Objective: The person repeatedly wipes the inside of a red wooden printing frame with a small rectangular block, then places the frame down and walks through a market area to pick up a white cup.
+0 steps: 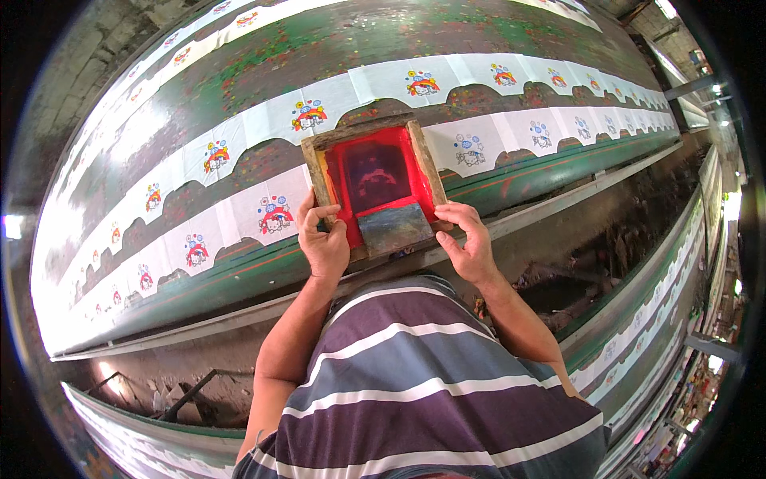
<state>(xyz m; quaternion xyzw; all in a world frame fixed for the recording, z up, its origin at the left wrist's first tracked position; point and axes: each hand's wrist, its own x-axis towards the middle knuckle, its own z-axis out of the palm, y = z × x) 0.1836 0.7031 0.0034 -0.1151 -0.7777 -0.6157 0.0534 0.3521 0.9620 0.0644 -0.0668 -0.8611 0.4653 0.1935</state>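
Observation:
A wooden screen printing frame (436, 177) lies on the near row of white cloth, its mesh (377, 172) dark in the middle and ringed with wet red ink. My left hand (323, 243) holds the frame's near left corner, fingers curled over the rail. On the opposite side, my right hand (467, 246) grips the near right corner, thumb and fingers apart around the wood. Between the hands, a flat grey, ink-stained squeegee-like piece (395, 229) rests at the frame's near end. The cloth under the frame is hidden.
White cloth pieces (471, 152) with scalloped edges run in rows along a long green table (527, 182). Prints left of the frame show red; those right of it in the near row show none. A metal rail (550, 206) edges the table. Another printed table (638, 331) stands behind me.

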